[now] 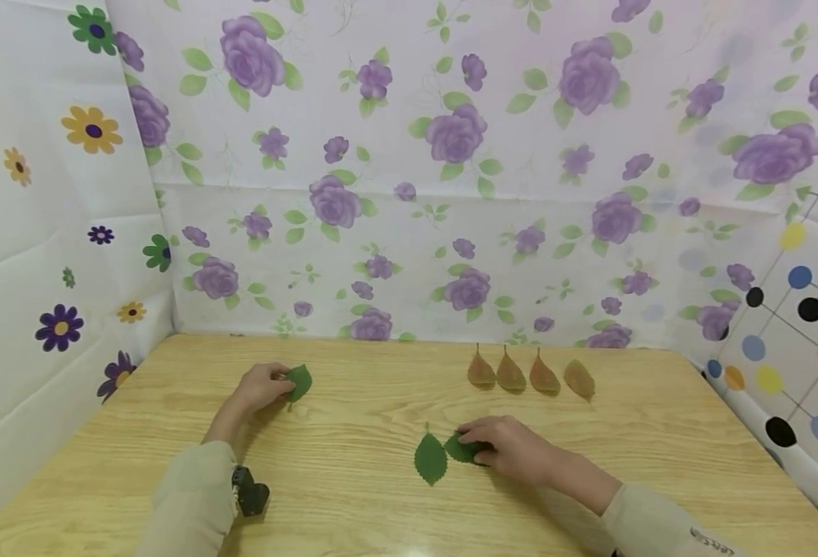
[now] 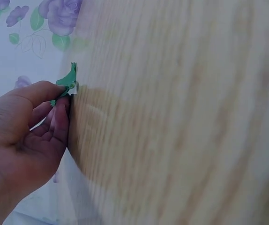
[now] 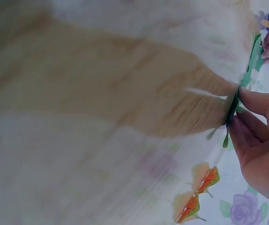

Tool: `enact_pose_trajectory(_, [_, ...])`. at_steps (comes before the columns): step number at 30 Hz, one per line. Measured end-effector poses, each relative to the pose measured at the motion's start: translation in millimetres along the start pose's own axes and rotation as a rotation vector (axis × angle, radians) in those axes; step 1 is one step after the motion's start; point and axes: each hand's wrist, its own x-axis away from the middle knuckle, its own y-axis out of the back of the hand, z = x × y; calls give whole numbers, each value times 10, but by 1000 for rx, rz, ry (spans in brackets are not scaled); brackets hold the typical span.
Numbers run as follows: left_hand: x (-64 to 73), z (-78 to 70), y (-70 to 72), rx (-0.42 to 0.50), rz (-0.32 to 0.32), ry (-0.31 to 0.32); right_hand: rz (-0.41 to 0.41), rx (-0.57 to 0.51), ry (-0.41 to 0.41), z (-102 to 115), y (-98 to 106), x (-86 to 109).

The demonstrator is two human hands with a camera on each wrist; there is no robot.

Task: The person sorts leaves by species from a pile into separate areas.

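At the left of the table, my left hand pinches a green leaf with a serrated edge between thumb and fingers. The same leaf shows nearly edge-on in the left wrist view, close at the tabletop. My right hand pinches another green leaf low over the table, right of the middle, its fingers covering part of it. Just left of that leaf lies a third green leaf, stem pointing away from me. In the right wrist view the held leaf is also seen edge-on.
Toward the back right, several reddish-brown leaves lie in a row, the rightmost leaf greener and tilted. The wood-grain table meets a purple-flowered cloth behind it. Patterned cloths hang at both sides.
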Motion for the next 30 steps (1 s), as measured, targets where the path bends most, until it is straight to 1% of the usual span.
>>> enact_pose_trajectory(5, [10,-7,-36,-38,-19,-13,2,14,-39,-25,5,-9])
enact_pose_trajectory(11, [31,-14,-53,-64,-27,-13,21,11,-57,-34,2,-32])
enact_pose_trajectory(15, [39,1,-59,-67,-37,-10,-2,7,-65,-22,3,-42])
enact_pose_trajectory(20, [44,-1,-79,-35,-47,-1,-46,6,-103,-9,17,-43])
enact_pose_trajectory(25, [56,-2,-84,-35,-51,7,-96,-75,-111,-20,30,-37])
enact_pose_trajectory(30, [66,0,-75,-38,-58,14,-120,-211,-144,-61,43,-36])
